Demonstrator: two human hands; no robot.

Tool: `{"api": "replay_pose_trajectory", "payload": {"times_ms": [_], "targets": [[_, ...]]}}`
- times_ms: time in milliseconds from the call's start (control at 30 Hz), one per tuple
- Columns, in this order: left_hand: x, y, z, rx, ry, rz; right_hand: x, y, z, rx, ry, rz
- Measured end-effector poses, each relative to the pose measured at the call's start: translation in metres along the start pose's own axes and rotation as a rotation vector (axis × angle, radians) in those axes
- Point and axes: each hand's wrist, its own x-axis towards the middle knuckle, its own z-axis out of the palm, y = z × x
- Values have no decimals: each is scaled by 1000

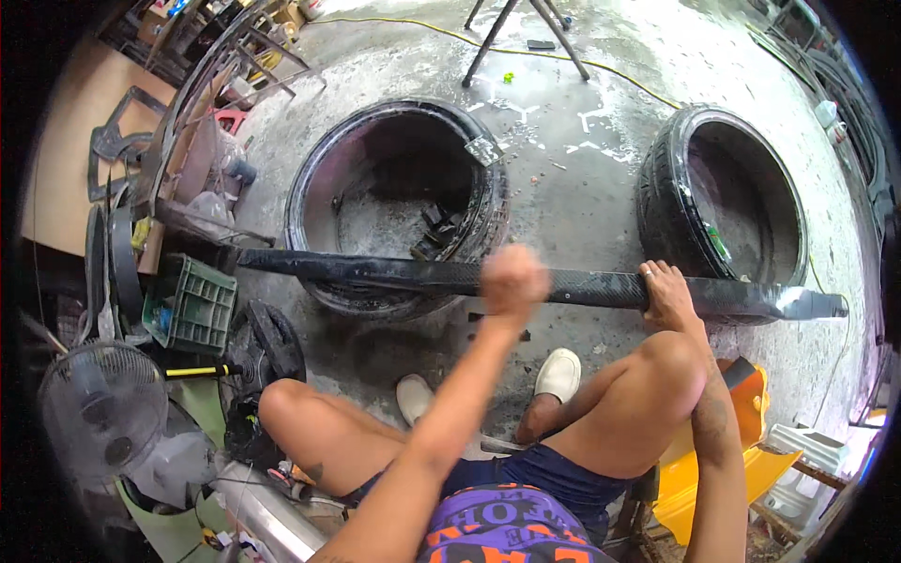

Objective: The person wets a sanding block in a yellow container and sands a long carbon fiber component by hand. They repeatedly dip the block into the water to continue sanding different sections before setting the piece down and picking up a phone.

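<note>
A long, narrow black car trim panel [601, 286] with a woven, carbon-fibre-like surface lies across two upturned tyres, the left tyre [310, 178] and the right tyre [662, 178]. Pale dusty patches show along it, brightest toward its right end. My right hand [668, 293], with a ring on one finger, grips the panel just left of the right tyre, its fingers over the far edge. Over the panel's middle is my left hand [514, 284], smeared by motion; it looks bunched, but its fingers and anything in them cannot be made out.
Dark scraps [436, 230] lie inside the left tyre. On my left are a green crate [202, 305], a standing fan [103, 403] and a yellow-handled tool [202, 372]. Beyond the tyres stand metal stand legs [488, 47] beside a yellow cable [404, 22]. A yellow panel [723, 488] sits at my right.
</note>
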Motion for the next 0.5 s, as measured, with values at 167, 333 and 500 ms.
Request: {"api": "replay_pose_trajectory", "payload": {"times_ms": [167,333,500], "targets": [[-1,27,18,-163,15,121,4,-3,14,38,-55,52],[-3,-89,-44,99,116,-200,-5,-5,5,31,28,56],[1,51,47,-135,-55,63,2,-20,6,26,-35,38]]}}
